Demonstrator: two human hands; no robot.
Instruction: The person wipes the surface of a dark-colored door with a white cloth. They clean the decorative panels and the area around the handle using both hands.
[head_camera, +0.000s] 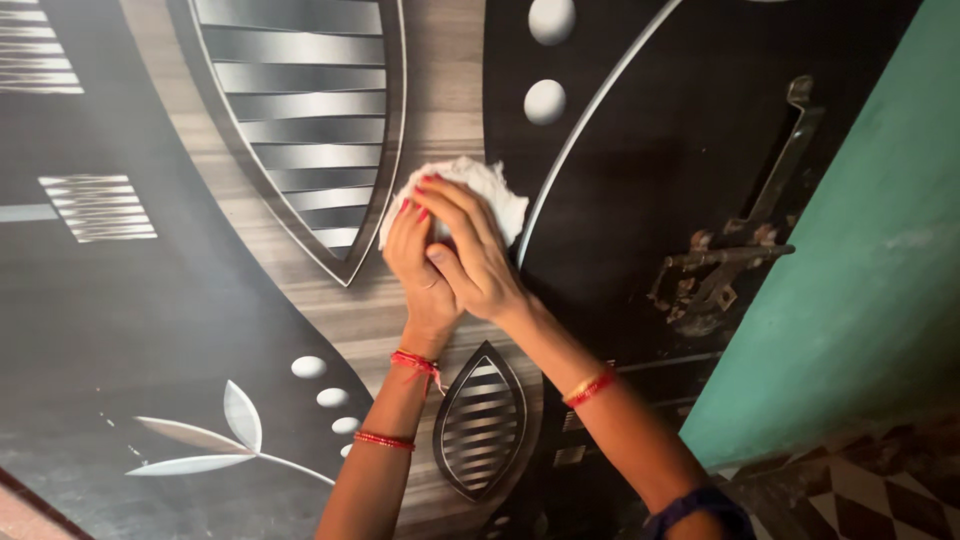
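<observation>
While both hands press flat against a decorated door (200, 300), a crumpled white cloth (487, 188) lies under them, pinned to the grey wood-grain band that curves between the door's dark panels. On the left hand (420, 268) the fingers lie spread over the cloth's lower edge, so its grip is flat rather than curled. Over it lies the right hand (475, 255), its grip bent lightly round the cloth's middle, fingertips on the fabric. Red thread bands (415, 362) circle both wrists. Just left of the cloth sits a leaf-shaped panel of silver slats (300, 130). Towards the door's right edge hangs a rusty latch (725, 265), next to a green wall (860, 270).
</observation>
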